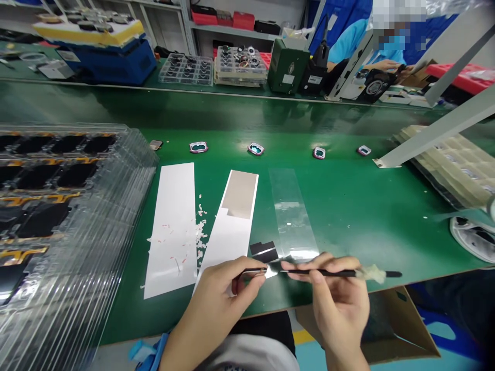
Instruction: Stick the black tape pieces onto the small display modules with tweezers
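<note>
Between the thumb and fingers of my left hand [232,288] is a small thin flat part [255,271] with a dark edge; a bright piece shows at its right end. My right hand [338,299] grips slim black tweezers [340,273], held nearly level, with pale tape [372,273] wrapped near the rear end. The tweezers' tip points left, close to the flat part; whether they touch I cannot tell. Just behind my hands lies a black sticker piece [264,251]. A clear plastic strip [292,211] and a white sheet with a beige-grey patch [240,221] lie beyond.
Stacked clear trays of black screens [77,206] fill the left. A white sheet [172,226] lies beside white scraps [200,232]. Several small frames [198,147] line the green bench [348,206]. Pale trays [460,165] stand right; a co-worker's blue sleeve [350,38] shows behind.
</note>
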`<state>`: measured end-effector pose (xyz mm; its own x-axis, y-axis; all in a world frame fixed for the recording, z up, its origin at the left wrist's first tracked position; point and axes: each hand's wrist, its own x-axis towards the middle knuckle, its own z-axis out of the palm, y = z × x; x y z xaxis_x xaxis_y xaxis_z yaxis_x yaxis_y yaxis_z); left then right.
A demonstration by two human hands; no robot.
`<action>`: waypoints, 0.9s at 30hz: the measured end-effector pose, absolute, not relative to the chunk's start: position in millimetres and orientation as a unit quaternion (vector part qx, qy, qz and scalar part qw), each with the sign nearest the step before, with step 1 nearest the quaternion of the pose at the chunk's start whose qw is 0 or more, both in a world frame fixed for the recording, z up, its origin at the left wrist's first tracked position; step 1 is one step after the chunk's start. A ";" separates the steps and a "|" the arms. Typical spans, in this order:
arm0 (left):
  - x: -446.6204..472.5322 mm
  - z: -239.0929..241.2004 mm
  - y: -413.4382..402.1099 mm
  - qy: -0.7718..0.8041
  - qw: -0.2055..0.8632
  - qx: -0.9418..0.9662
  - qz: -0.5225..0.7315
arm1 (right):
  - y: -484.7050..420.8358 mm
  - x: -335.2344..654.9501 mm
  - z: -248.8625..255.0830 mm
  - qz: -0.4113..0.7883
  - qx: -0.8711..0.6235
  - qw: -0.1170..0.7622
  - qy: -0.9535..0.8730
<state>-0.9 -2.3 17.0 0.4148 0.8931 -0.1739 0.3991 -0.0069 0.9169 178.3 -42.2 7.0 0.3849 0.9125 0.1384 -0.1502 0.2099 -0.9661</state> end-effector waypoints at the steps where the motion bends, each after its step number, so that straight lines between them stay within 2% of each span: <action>1: -0.8 16.8 -1.9 0.483 0.516 0.656 0.265 | -43.3 173.8 10.7 0.386 -0.476 0.686 -0.393; 8: -3.0 13.4 -1.8 0.446 0.552 0.614 0.345 | -34.0 142.2 24.1 0.329 -0.410 0.714 -0.463; 14: -1.6 13.8 2.2 0.466 0.472 0.672 0.329 | -24.6 132.7 18.0 0.334 -0.369 0.711 -0.496; 27: -3.1 1.1 0.3 0.426 0.428 0.720 0.343 | -22.4 128.3 16.0 0.322 -0.375 0.726 -0.478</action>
